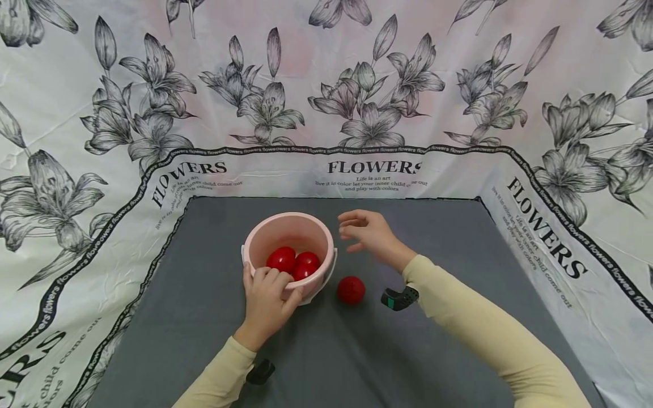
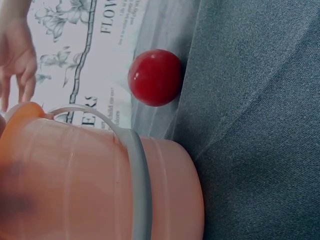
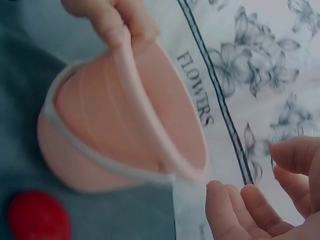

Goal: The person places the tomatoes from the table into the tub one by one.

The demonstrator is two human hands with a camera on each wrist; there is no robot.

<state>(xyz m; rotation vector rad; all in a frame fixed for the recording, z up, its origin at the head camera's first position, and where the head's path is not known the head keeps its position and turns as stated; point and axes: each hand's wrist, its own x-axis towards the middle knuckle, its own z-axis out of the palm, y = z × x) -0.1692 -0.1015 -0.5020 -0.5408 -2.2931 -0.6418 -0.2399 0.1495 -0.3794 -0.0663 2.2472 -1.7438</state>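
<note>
A pink bucket (image 1: 287,224) with a pale handle (image 2: 137,185) stands on the grey cloth, with glossy red balls (image 1: 281,259) inside. My left hand (image 1: 268,300) grips its near rim, fingers over the edge inside and thumb on the outer wall. To the right of the bucket, my right hand (image 1: 374,235) is raised at rim height. Its fingers are loosely bent, with nothing between them in the right wrist view. Another red ball (image 1: 351,290) lies on the cloth between the bucket and my right forearm. The balls inside are hidden in both wrist views.
Dark grey cloth (image 1: 433,351) covers the work surface. White fabric printed with flowers and lettering (image 1: 374,167) rises behind it and along both sides. A dark band device (image 1: 399,298) sits at my right wrist, and another (image 1: 261,372) at my left.
</note>
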